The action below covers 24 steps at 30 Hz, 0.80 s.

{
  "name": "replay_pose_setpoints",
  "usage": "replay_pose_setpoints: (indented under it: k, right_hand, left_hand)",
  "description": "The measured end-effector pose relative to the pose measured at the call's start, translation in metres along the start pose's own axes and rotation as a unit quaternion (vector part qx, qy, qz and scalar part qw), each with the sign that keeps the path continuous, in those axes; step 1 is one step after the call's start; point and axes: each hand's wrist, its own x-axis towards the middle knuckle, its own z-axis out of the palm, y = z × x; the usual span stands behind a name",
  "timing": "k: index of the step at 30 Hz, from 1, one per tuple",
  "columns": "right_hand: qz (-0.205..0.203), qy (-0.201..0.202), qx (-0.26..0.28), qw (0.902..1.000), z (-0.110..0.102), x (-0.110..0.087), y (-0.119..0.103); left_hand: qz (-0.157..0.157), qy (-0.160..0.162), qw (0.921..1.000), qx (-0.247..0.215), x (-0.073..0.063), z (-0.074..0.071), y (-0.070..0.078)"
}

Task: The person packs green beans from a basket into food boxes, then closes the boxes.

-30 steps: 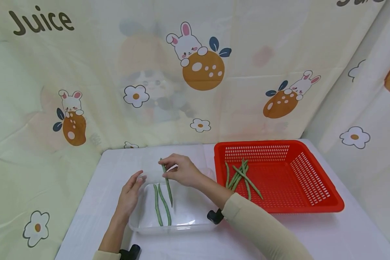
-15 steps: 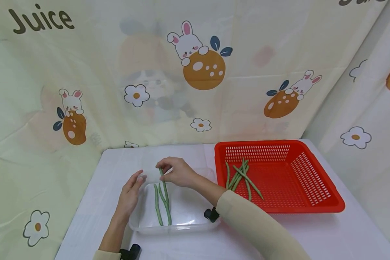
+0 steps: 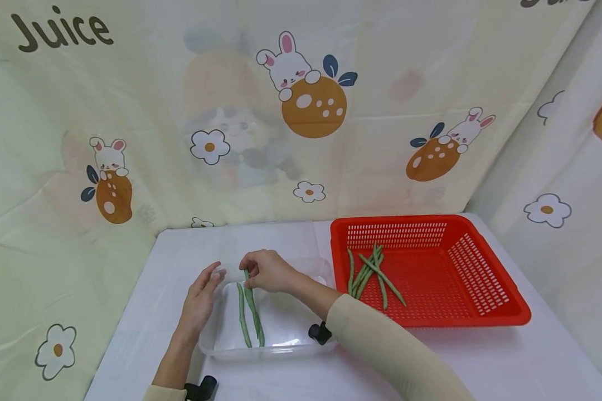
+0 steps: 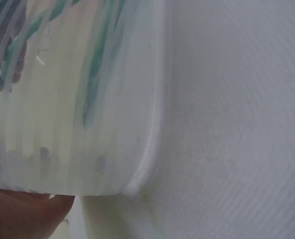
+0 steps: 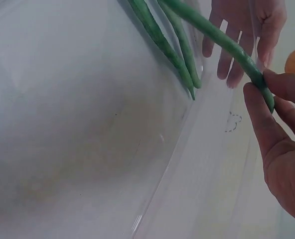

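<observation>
My right hand [image 3: 270, 272] pinches one end of a green bean [image 5: 227, 46] between thumb and fingers. The bean slants down into a clear plastic container [image 3: 301, 350], and its lower part overlaps another bean in the head view. Two green beans [image 5: 162, 44] lie side by side on the container floor. My left hand [image 3: 198, 303] rests at the container's left wall, fingers straight. Through the clear wall in the right wrist view, the fingers of the left hand [image 5: 244, 25] show spread. A thumb or palm edge [image 4: 25, 211] shows below the container in the left wrist view.
A red perforated basket [image 3: 481, 321] stands right of the container. Several green beans [image 3: 373, 273] lie crossed in its left part. A white cloth covers the table [image 3: 140, 312], and a printed curtain [image 3: 381, 167] hangs behind it.
My right hand has moved down and slightly left with the green bean, bringing it over the beans in the container. The left hand has stayed at the container's wall.
</observation>
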Motion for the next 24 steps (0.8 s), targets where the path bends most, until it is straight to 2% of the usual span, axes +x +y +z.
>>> replay_pose_setpoints:
  k: [5,9,13,16,24]
  right_hand:
    - [0.002,-0.033,-0.009,0.9994,0.001,0.0,0.002]
    - [0.008,-0.069,-0.02,0.9974,0.002,-0.002,0.003]
    - [0.005,-0.099,-0.046,0.9941,0.002,-0.004,0.003]
    - [0.002,-0.105,-0.064,0.9924,0.002,-0.005,0.003]
    - [0.015,-0.097,-0.093,0.9908,0.001,-0.005,0.003]
  left_hand:
    - [-0.011,0.001,0.9999,0.005,0.001,0.0,0.001]
    - [-0.02,0.001,0.9998,0.006,-0.007,0.001,0.015]
    - [-0.013,0.005,0.9999,0.01,-0.008,0.001,0.012]
    - [-0.001,0.008,0.9999,0.013,-0.003,0.0,0.001]
    - [0.001,0.011,0.9998,0.015,-0.004,0.001,0.003]
